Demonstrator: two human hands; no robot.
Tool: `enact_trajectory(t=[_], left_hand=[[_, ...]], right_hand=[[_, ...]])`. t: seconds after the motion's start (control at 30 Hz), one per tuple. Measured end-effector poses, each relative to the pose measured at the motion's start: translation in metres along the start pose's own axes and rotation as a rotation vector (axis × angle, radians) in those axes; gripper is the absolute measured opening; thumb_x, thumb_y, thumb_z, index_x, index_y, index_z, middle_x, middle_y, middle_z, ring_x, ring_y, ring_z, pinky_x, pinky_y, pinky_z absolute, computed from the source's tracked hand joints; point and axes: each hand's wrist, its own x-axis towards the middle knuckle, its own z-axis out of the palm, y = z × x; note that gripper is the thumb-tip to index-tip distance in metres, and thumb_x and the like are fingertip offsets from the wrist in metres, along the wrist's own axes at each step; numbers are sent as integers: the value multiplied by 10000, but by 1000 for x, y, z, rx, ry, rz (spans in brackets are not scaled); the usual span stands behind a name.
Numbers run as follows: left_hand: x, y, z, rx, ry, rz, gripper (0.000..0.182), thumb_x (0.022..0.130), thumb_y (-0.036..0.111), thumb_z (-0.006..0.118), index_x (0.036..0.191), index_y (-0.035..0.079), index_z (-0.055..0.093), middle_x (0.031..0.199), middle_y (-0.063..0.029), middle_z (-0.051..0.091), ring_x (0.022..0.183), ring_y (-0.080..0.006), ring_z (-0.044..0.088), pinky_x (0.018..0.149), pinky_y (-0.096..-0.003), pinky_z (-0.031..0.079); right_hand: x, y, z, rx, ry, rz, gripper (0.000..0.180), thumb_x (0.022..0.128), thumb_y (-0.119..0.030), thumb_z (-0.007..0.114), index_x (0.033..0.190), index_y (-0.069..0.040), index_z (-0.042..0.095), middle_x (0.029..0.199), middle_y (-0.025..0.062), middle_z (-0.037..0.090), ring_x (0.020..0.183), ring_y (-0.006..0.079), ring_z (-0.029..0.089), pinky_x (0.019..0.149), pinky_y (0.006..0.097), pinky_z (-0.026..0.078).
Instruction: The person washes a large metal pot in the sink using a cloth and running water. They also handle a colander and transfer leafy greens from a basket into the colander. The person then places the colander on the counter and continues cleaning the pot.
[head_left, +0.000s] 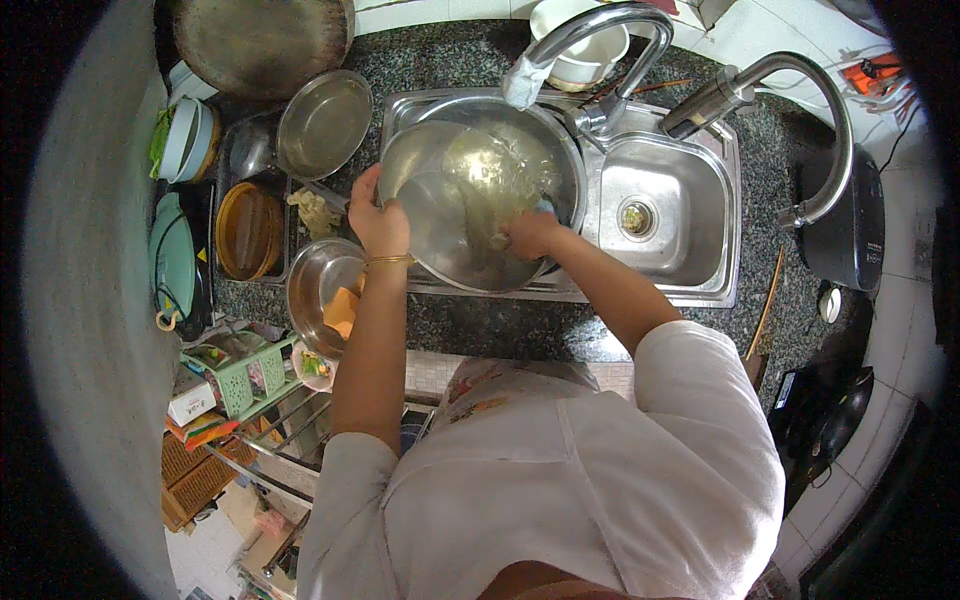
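Observation:
A wide stainless steel bowl (442, 217) is tilted over the left sink bowl, its near edge toward me. My left hand (381, 221) grips its left rim, with the thumb on the inner side. Inside it, toward the right, my right hand (531, 234) is closed around a small pale-blue item (545, 205), mostly hidden by the fingers; it may be a cloth. Behind and beneath lies a larger steel basin (574, 157) that holds rippling water (517, 154). A chrome faucet (600, 19) with a white-wrapped spout end reaches over that basin's far edge.
To the right is the second sink bowl (675, 255), with scraps in its drain. Another curved faucet (832, 112) stands beyond it. On the left are a steel bowl (304, 262) with an orange cloth (341, 311), a steel pan (326, 124) and a brown bowl (251, 232).

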Motion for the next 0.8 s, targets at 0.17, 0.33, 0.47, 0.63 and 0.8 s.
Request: enact_trajectory(t=[0.17, 0.33, 0.47, 0.63, 0.8], left_hand=[[7, -10, 1, -79, 17, -35, 464, 792, -7, 557, 1253, -67, 537, 1246, -174, 589, 1179, -264, 553, 1037, -340, 388], [23, -11, -4, -121, -203, -285, 581, 919, 336, 541, 1352, -44, 463, 1357, -156, 504, 1241, -259, 482, 1065, -346, 341], [19, -7, -8, -271, -311, -346, 729, 924, 468, 546, 1409, -46, 370, 1395, -152, 446, 1283, -257, 418, 1080, -348, 307], [9, -2, -26, 56, -599, -86, 986, 804, 381, 726, 1481, -56, 158, 1430, -218, 330, 1358, -321, 308, 1116, -379, 264], [-4, 10, -37, 234, -665, 67, 1047, 702, 109, 701, 1492, -48, 31, 1478, -255, 194, 1386, -361, 224, 1119, -412, 258]], right_hand=[[-7, -14, 5, 371, -56, -368, 701, 796, -345, 664, 1422, -137, 428, 1223, 123, 611, 1124, 267, 588, 965, 390, 444], [17, -52, -6, 1196, -246, -695, 639, 818, -173, 699, 1390, -87, 427, 1175, 68, 607, 1046, 193, 590, 910, 332, 472], [36, -79, -32, 1643, -96, -808, 539, 820, -117, 715, 1305, -75, 483, 1144, 39, 607, 1010, 167, 588, 855, 326, 502], [49, -95, -76, 1875, 104, -782, 519, 817, -125, 724, 1277, -71, 490, 1123, 32, 615, 1014, 163, 590, 814, 365, 522], [80, -107, -102, 1986, 534, -103, 436, 781, -211, 765, 1150, -72, 579, 1042, 70, 645, 894, 220, 628, 707, 490, 506]])
